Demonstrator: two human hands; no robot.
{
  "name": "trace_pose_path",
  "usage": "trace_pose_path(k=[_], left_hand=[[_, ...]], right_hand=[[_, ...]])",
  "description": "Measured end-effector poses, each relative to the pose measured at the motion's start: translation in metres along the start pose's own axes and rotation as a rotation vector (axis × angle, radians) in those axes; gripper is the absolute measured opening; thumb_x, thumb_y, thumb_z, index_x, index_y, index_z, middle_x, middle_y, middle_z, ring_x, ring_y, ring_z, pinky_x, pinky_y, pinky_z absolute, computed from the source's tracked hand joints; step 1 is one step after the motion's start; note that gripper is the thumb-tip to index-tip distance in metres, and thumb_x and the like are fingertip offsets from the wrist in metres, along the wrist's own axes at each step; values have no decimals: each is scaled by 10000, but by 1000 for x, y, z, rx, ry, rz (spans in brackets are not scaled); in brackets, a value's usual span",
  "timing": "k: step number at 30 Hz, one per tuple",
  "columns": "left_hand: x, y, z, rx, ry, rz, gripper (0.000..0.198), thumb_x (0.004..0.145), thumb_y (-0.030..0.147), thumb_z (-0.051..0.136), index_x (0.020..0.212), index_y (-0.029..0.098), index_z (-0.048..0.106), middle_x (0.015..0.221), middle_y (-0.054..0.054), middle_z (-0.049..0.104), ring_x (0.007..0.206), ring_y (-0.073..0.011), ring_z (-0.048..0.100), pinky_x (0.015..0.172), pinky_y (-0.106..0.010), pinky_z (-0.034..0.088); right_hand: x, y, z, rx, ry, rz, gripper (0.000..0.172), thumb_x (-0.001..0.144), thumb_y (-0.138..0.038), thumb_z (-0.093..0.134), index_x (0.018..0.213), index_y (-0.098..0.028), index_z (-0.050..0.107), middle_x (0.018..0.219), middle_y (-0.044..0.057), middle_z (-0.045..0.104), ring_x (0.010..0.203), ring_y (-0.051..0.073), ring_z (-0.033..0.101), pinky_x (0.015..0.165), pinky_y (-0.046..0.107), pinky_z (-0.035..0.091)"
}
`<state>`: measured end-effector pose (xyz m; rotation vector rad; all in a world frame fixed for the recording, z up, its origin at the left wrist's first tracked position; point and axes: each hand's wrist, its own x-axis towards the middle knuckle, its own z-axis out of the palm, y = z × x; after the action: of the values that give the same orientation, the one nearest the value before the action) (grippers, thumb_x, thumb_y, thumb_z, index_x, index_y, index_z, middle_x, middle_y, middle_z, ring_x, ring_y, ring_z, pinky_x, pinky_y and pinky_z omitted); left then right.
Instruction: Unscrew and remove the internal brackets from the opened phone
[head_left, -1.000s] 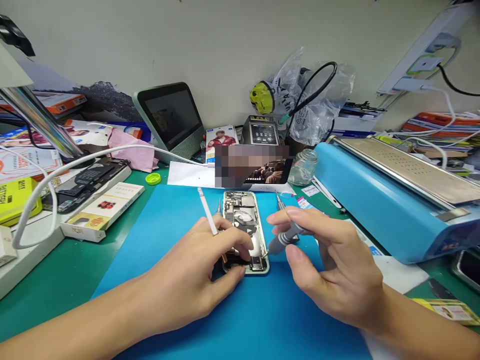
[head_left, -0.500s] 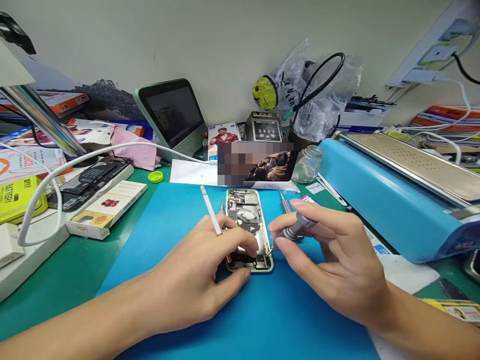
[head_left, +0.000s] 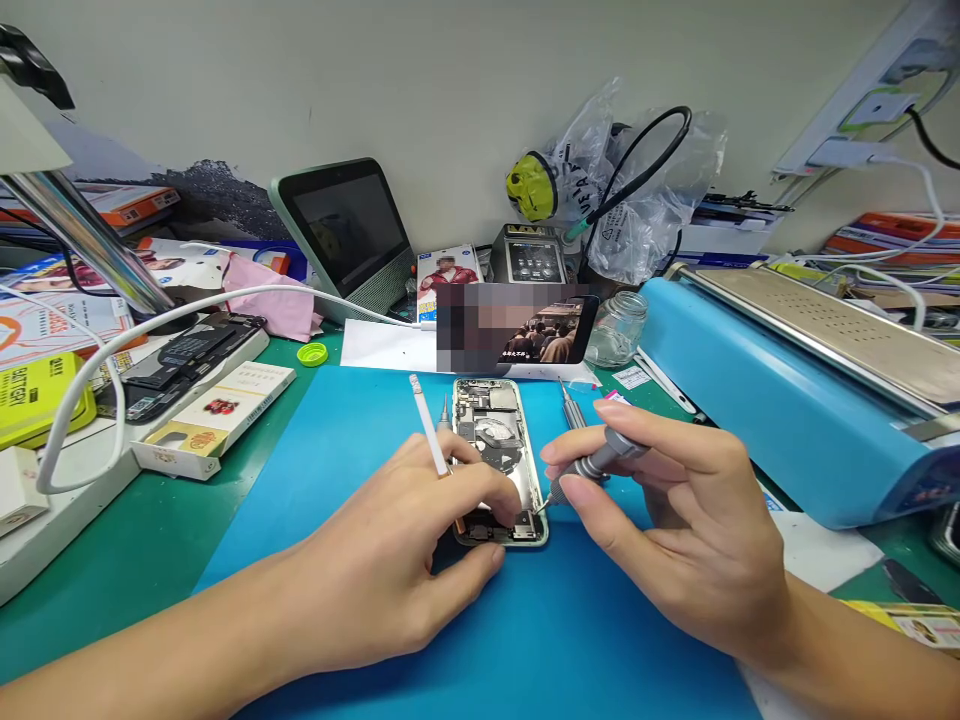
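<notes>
An opened phone [head_left: 498, 437] with bare internals lies on a blue mat [head_left: 360, 430]. My left hand [head_left: 390, 560] rests on the phone's lower end, fingers pressed down on it, and a white cigarette [head_left: 429, 428] sticks up between its fingers. My right hand [head_left: 675, 530] pinches a small grey screwdriver [head_left: 592, 466] whose tip touches the phone's lower right edge. Two more screwdrivers [head_left: 571, 408] lie on the mat just right of the phone.
A blue laminating machine [head_left: 787, 400] fills the right side. Behind the mat stand a phone playing video [head_left: 517, 330], a glass jar [head_left: 616, 328], a tablet [head_left: 341, 235] and plastic bags [head_left: 637, 190]. Boxes, a dismantled phone [head_left: 180, 352] and a white cable [head_left: 112, 350] crowd the left.
My head moved slightly, shifting the view. My right hand lowered the screwdriver tip closer to the phone's lower right edge. The left hand stayed on the phone.
</notes>
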<state>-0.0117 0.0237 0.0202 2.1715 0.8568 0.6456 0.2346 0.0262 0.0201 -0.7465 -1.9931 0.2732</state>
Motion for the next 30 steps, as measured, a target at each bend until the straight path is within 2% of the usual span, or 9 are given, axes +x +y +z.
trace_pose_path(k=[9, 17, 23, 30], left_hand=[[1, 1, -1, -14, -7, -10, 282, 939, 74, 653, 1131, 280, 630, 1118, 24, 661, 1079, -180, 578, 962, -283, 454], [1, -1, -1, -31, -1, -10, 296, 944, 74, 659, 1136, 296, 623, 1127, 45, 653, 1108, -166, 566, 956, -267, 449], [0, -1, -1, -42, 4, -7, 322, 943, 63, 664, 1153, 302, 611, 1121, 56, 651, 1112, -159, 555, 960, -263, 434], [0, -3, 2, -49, 25, -39, 313, 930, 87, 682, 1138, 298, 583, 1129, 34, 602, 1093, -169, 546, 910, -279, 443]], right_hand=[[3, -4, 1, 66, 14, 25, 682, 909, 36, 661, 1482, -295, 495, 1027, 16, 733, 983, 143, 782, 842, 233, 666], [1, -7, 1, 83, -2, 46, 712, 917, 41, 651, 1509, -311, 471, 1053, 14, 719, 1014, 131, 776, 880, 230, 663], [-1, -7, 2, 73, -5, 47, 731, 927, 21, 653, 1534, -336, 459, 1052, 21, 698, 1013, 165, 787, 812, 248, 693], [2, -8, 1, 73, -25, 48, 725, 928, 15, 660, 1528, -344, 469, 1017, 16, 717, 996, 179, 796, 804, 260, 699]])
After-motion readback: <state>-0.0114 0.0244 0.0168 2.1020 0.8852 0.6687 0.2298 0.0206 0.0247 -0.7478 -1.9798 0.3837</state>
